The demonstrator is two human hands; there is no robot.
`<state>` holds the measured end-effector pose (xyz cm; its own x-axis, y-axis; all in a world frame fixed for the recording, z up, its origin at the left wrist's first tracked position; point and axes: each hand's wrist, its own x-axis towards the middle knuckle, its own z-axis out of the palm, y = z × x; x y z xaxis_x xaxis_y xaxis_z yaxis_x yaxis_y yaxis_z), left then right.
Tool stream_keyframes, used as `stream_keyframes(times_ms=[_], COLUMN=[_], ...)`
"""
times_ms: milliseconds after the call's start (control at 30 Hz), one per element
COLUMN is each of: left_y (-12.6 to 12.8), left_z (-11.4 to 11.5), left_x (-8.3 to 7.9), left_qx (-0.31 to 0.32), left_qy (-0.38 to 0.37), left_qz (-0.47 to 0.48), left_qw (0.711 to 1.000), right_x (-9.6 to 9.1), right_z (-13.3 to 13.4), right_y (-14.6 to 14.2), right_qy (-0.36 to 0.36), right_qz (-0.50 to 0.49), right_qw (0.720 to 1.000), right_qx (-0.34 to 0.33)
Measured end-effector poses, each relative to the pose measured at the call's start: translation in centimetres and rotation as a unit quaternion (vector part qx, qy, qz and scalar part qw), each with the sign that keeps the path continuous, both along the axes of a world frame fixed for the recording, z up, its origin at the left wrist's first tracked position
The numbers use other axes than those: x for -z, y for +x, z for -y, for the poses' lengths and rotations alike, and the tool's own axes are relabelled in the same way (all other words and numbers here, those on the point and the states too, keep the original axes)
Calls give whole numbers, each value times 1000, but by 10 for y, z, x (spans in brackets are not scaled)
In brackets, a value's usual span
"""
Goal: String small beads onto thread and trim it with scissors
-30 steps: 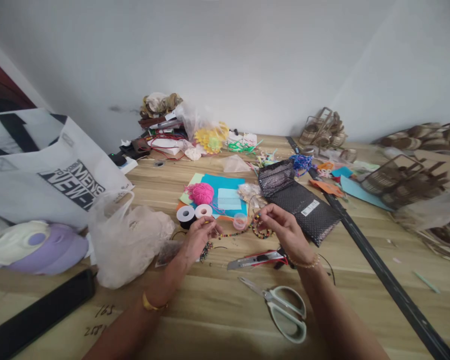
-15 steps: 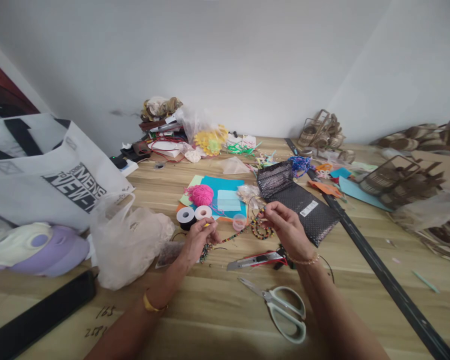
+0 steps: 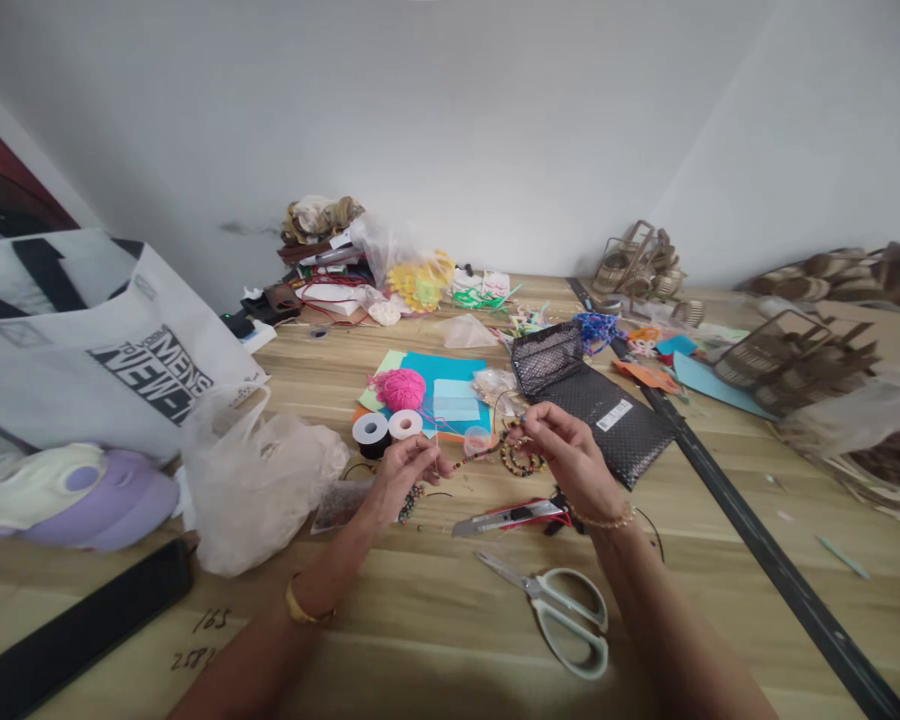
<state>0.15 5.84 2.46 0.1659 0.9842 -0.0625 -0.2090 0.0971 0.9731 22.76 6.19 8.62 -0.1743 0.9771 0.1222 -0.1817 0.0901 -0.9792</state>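
Note:
A strand of small multicoloured beads point(image 3: 480, 456) runs between my two hands above the table. My left hand point(image 3: 403, 472) pinches its left end, where a thin pale thread or tip sticks up by the fingertips. With thumb and fingers closed, my right hand point(image 3: 562, 440) grips the other part of the strand; coiled bead loops point(image 3: 523, 460) hang or lie just below it, I cannot tell which. Another small cluster of dark beads point(image 3: 411, 503) is beneath my left hand. A utility knife point(image 3: 506, 518) and scissors point(image 3: 562, 610) lie nearer to me.
Two spools point(image 3: 371, 432), pink yarn point(image 3: 399, 389) and a small clear cup point(image 3: 477, 441) stand beyond my hands. To the left are a plastic bag point(image 3: 262, 490), a phone point(image 3: 90, 625) and a large white bag point(image 3: 120, 340). A black bubble mailer point(image 3: 600, 410) lies right.
My left fingers have shifted on the strand, its left end now sits slightly higher, and a yellow bit by the fingertips no longer shows. My right hand keeps its grip.

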Motion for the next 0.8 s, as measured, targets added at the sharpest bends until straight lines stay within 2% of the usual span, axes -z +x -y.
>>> stream_keyframes(times_ms=[200,333,467,633,800], left_y=[0,1,2,4,8], left_z=[-4,-2,0,0,0], left_x=[7,8,8,8,10], left_qx=[-25,-18,-4,-35,-36], left_qy=[-31,-36,-17,27,16], left_qz=[32,24,-22,-115,-122], left_qw=[999,999,1000,992,992], right_x=[0,-1,-3,-5,-3], right_z=[2,2,3,3,1], right_y=[2,3,1,1,2], right_qy=[5,-2,-1,-12,-28], right_qz=[-16,-25,-32,-22,-23], right_qw=[1000,999,999,999,998], right_qx=[-13,-21,-27,-36,-55])
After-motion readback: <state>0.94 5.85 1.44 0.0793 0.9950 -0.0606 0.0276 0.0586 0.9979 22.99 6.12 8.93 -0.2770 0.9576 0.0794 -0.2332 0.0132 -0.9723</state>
